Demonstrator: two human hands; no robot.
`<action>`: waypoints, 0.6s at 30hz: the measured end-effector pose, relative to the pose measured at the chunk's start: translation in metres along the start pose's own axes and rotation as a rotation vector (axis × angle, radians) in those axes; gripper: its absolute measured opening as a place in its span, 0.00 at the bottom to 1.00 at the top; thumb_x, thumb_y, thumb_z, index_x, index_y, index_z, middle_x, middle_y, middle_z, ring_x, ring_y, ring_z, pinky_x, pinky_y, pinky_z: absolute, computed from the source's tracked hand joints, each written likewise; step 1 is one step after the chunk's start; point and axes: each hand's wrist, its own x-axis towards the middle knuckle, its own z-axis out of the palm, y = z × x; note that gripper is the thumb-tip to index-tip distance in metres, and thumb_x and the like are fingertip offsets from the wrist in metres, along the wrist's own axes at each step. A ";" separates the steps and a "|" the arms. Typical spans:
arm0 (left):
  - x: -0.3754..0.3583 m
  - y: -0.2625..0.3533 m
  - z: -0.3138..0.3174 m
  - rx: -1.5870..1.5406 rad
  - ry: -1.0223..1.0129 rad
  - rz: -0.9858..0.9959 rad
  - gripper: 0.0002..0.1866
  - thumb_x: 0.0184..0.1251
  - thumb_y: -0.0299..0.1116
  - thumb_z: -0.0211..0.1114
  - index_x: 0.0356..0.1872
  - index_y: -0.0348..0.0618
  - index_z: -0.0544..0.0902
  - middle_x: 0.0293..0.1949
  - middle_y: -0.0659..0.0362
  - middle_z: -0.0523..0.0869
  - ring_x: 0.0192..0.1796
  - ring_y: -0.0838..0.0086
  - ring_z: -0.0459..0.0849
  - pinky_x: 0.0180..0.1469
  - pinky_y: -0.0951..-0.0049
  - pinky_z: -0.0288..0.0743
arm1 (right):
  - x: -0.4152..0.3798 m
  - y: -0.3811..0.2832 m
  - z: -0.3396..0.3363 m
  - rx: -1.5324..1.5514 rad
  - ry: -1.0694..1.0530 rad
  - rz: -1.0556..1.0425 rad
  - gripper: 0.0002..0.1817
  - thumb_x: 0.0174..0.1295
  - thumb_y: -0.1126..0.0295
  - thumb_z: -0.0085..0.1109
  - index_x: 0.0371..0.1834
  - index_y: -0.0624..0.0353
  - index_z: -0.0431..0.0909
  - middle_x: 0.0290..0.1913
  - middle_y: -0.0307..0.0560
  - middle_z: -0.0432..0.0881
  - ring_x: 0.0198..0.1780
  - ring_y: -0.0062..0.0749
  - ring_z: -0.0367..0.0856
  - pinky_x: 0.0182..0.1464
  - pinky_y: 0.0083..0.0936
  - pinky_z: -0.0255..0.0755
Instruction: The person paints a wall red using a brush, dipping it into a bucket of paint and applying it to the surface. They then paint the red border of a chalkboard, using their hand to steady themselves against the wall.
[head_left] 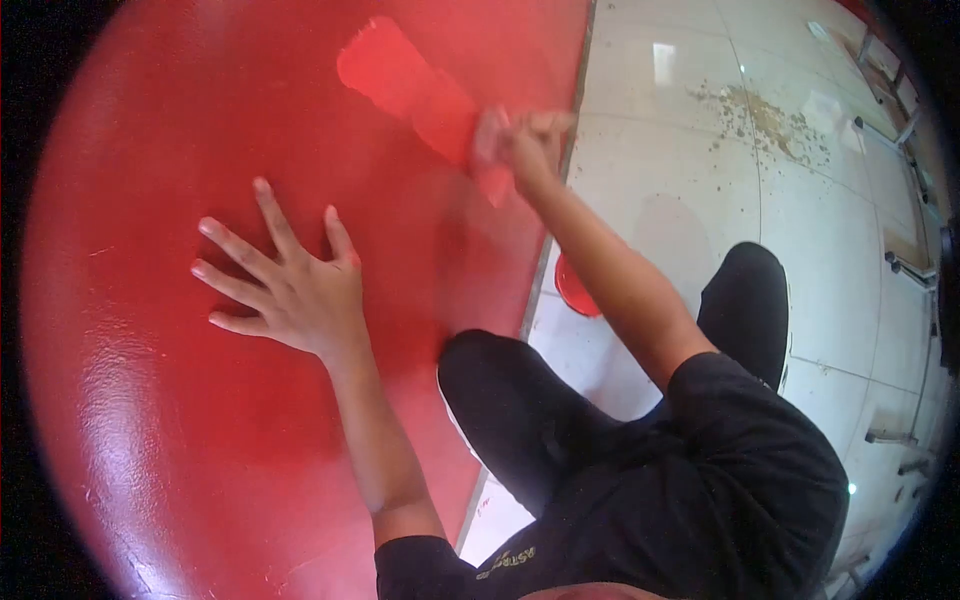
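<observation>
My left hand (300,290) lies flat against the red wall (250,440), its fingers spread and nothing in them. Up near the wall's bottom edge, my right hand (535,140) is closed around what looks like a paintbrush (490,138), though motion smears both. The brush touches the wall at the end of a wide stripe of brighter red paint (415,95). Part of a red paint container (575,288) shows on the floor beside my right forearm, which hides the rest of it.
White floor tiles (690,170) run along the wall, with brown spatter (765,120) on them. My bent knees in black trousers (505,390) are close to the wall. Metal-framed furniture (895,165) stands along the far right.
</observation>
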 end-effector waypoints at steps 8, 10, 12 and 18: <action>-0.001 0.002 0.002 0.011 0.037 -0.003 0.38 0.60 0.74 0.44 0.73 0.84 0.56 0.77 0.55 0.53 0.76 0.47 0.53 0.69 0.33 0.34 | -0.017 -0.032 0.003 0.147 0.091 0.210 0.16 0.57 0.81 0.60 0.35 0.46 0.63 0.29 0.36 0.75 0.28 0.25 0.76 0.30 0.30 0.78; 0.000 0.003 -0.001 0.070 0.007 0.001 0.39 0.59 0.74 0.45 0.73 0.84 0.56 0.77 0.54 0.52 0.76 0.48 0.53 0.69 0.33 0.34 | -0.037 0.016 -0.062 0.025 0.262 0.367 0.15 0.57 0.80 0.60 0.35 0.48 0.64 0.29 0.37 0.75 0.28 0.26 0.77 0.30 0.29 0.79; -0.001 0.002 0.000 0.069 0.007 -0.002 0.39 0.59 0.75 0.45 0.73 0.84 0.56 0.77 0.54 0.52 0.76 0.47 0.53 0.69 0.32 0.34 | -0.067 0.013 -0.100 -0.184 0.469 0.470 0.15 0.56 0.80 0.60 0.36 0.50 0.64 0.28 0.38 0.75 0.29 0.29 0.79 0.29 0.30 0.81; -0.001 0.003 0.004 0.022 0.035 0.006 0.40 0.57 0.76 0.45 0.73 0.83 0.56 0.77 0.53 0.52 0.76 0.46 0.52 0.69 0.31 0.34 | -0.044 0.020 -0.131 -0.485 0.453 0.454 0.13 0.54 0.84 0.56 0.38 0.56 0.66 0.28 0.43 0.76 0.26 0.31 0.80 0.24 0.32 0.79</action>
